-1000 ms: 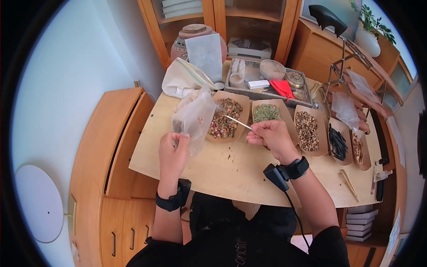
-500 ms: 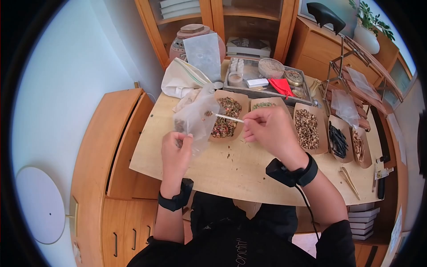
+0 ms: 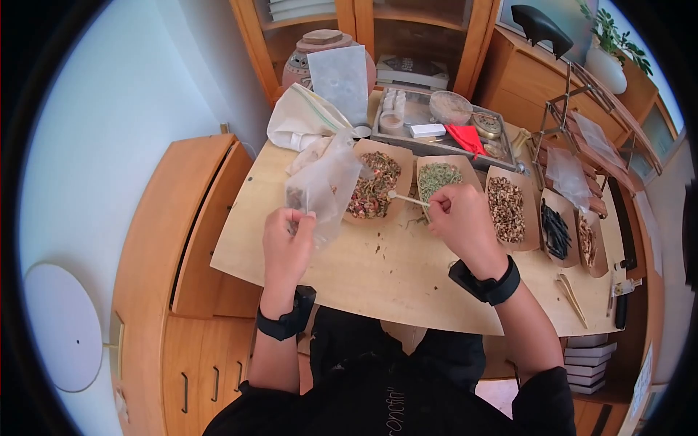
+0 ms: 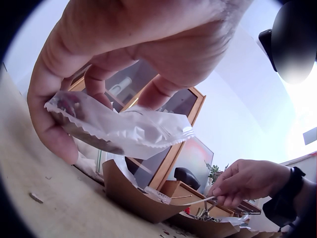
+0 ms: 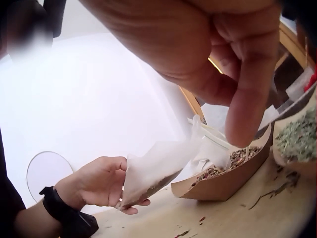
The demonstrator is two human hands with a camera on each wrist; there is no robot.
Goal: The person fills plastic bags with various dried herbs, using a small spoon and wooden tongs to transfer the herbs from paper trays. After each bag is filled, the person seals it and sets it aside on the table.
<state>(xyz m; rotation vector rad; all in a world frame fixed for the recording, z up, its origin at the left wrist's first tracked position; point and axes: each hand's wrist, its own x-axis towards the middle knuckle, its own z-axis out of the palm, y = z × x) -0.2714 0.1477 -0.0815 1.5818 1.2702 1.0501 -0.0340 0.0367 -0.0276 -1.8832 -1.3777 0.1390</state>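
My left hand (image 3: 287, 243) pinches the lower part of a translucent bag (image 3: 327, 192), with dark plant bits at its bottom. In the left wrist view the bag's crimped bottom edge (image 4: 119, 141) faces the camera. Between thumb and fingers of my right hand (image 3: 465, 221) is a slim white spoon (image 3: 408, 198), its small round bowl pointing left. That bowl hangs at the right side of a brown paper tray (image 3: 404, 167) of mixed dried herbs and petals (image 3: 372, 190). Under and behind my right hand is a paper tray of green dried herb (image 3: 438, 176).
Further right, paper trays hold brown chunks (image 3: 507, 211), black strips (image 3: 556, 229) and pale brown pieces (image 3: 587, 243). Tweezers (image 3: 572, 299) lie near the front right edge. Behind stand a grey tray (image 3: 407, 147) with a red pouch (image 3: 465, 138) and a cream cloth bag (image 3: 302, 120).
The spoon went left from the mixed herbs to the bag, with brown bits at its tip, then back right, away from the bag. My left hand keeps its hold on the bag.
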